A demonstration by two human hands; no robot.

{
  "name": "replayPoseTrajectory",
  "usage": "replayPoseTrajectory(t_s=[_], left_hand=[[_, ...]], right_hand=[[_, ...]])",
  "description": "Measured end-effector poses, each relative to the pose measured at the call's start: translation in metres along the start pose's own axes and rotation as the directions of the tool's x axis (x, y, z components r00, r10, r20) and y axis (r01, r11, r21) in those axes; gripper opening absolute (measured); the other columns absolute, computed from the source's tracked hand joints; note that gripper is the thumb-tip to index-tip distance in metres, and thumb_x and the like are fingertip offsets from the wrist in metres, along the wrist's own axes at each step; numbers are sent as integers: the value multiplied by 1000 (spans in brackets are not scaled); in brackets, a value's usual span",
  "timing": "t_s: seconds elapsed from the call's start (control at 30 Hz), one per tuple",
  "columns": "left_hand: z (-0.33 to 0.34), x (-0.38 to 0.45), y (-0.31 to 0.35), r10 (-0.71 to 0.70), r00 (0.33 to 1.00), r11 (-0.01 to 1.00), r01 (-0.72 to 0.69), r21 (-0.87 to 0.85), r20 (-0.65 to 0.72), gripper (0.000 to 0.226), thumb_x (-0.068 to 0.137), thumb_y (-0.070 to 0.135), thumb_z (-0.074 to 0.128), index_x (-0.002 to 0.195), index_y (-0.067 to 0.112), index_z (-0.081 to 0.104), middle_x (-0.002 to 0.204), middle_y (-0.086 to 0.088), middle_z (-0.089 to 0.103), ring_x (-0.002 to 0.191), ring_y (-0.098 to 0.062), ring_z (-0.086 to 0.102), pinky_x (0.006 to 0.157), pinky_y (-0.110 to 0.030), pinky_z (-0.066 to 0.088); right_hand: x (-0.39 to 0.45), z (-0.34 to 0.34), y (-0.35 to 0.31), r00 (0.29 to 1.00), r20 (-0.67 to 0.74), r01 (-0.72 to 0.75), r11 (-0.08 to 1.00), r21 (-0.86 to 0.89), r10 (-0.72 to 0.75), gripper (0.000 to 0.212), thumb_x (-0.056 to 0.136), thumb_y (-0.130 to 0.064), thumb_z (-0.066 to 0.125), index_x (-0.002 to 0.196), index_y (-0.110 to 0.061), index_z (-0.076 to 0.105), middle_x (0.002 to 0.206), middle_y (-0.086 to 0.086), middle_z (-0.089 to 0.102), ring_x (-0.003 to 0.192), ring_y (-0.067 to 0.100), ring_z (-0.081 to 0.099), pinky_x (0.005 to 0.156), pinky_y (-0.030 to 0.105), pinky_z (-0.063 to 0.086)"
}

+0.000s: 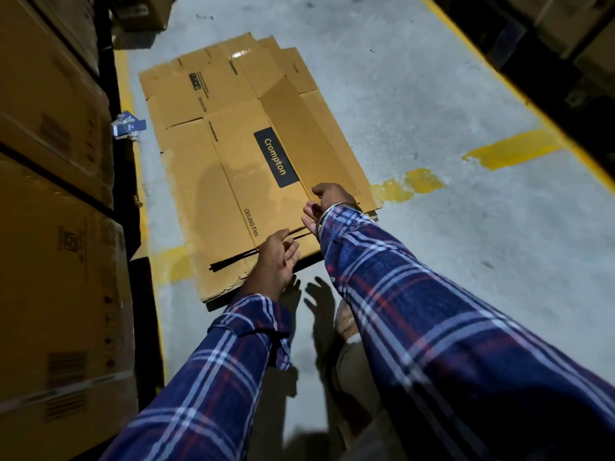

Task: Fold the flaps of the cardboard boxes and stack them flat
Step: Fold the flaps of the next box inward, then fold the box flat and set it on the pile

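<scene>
Flattened brown cardboard boxes (233, 154), top one printed "Crompton / CEILING FAN", stacked on the concrete floor (432, 94); count unclear, several layers. Left hand (278, 261) and right hand (327, 202) hover at near edge, fingers relaxed, holding nothing.

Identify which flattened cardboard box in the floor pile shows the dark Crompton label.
The top flattened box, nearest both hands; those underneath, poking out at the far end, show no such label.
</scene>
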State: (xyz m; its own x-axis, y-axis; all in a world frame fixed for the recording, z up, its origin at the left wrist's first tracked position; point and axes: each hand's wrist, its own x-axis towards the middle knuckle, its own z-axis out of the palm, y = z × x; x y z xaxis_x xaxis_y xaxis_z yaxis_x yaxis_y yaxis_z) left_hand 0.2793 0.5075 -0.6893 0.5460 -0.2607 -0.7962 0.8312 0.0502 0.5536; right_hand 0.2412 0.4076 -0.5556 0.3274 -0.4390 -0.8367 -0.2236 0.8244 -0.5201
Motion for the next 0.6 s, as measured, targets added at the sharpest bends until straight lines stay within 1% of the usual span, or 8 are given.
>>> replayPoseTrajectory(t_s=[0.1, 0.2, 0.23, 0.3, 0.37, 0.43, 0.5, 0.6], left_hand=[[5, -35, 9, 8, 999, 999, -10, 34, 49, 37, 102, 16, 56, 134, -1, 50, 131, -22, 62, 134, -36, 56, 117, -46, 42], [18, -82, 23, 32, 992, 998, -40, 57, 120, 16, 103, 14, 55, 114, 4, 57, 120, -17, 64, 121, -30, 62, 117, -45, 42], [22, -97, 27, 52, 987, 995, -64, 73, 153, 16, 103, 14, 55, 115, 4, 58, 125, -18, 64, 122, -30, 62, 117, -45, 42], [35, -130, 32, 99, 967, 987, -125, 96, 235, 35, 101, 15, 57, 132, -1, 55, 136, -21, 62, 128, -32, 60, 116, -46, 43], [53, -164, 36, 121, 936, 980, -166, 113, 330, 44, 100, 16, 59, 140, -2, 51, 138, -21, 63, 129, -31, 60, 115, -45, 44], [73, -201, 39, 103, 891, 975, -179, 133, 442, 38, 102, 17, 57, 136, 0, 52, 136, -19, 64, 127, -29, 61, 109, -41, 49], [96, -239, 41, 35, 838, 965, -169, 198, 545, 33, 103, 23, 57, 131, 6, 55, 133, -19, 65, 127, -30, 62, 104, -40, 51], [135, -289, 39, -75, 735, 903, -237, 359, 674, 43, 99, 36, 62, 133, 10, 58, 131, -16, 68, 124, -27, 65, 107, -42, 50]], right_hand=[[-28, -5, -15, 999, -8, 53, 998, 24, -53, 11, 92, -8, 62, 100, 1, 61, 83, 16, 64, 77, 27, 63, 77, 40, 52], [-63, -15, -34, 990, 28, 135, 990, 46, -136, 17, 94, -9, 62, 105, 4, 66, 108, 23, 72, 106, 32, 70, 85, 40, 54], [-76, -20, -41, 985, 59, 159, 985, 64, -163, 14, 96, -9, 60, 102, 2, 65, 105, 20, 72, 104, 30, 70, 86, 39, 54], [-105, -34, -55, 962, 162, 202, 973, 115, -219, 13, 100, -11, 54, 91, -5, 59, 86, 13, 64, 83, 22, 62, 78, 36, 50], [-132, -57, -66, 938, 180, 275, 953, 130, -295, 14, 100, -16, 56, 88, -9, 59, 91, 10, 64, 81, 20, 61, 78, 35, 50], [-152, -93, -71, 918, 144, 345, 924, 166, -368, 9, 97, -20, 63, 92, -13, 63, 99, 6, 70, 91, 20, 67, 83, 35, 54], [-173, -144, -76, 900, 113, 393, 895, 210, -422, 8, 96, -23, 64, 99, -16, 65, 98, 2, 71, 89, 17, 69, 77, 31, 55], [-207, -229, -84, 871, 1, 476, 846, 239, -490, 14, 98, -25, 62, 110, -20, 66, 98, 1, 72, 83, 12, 69, 68, 25, 54]])
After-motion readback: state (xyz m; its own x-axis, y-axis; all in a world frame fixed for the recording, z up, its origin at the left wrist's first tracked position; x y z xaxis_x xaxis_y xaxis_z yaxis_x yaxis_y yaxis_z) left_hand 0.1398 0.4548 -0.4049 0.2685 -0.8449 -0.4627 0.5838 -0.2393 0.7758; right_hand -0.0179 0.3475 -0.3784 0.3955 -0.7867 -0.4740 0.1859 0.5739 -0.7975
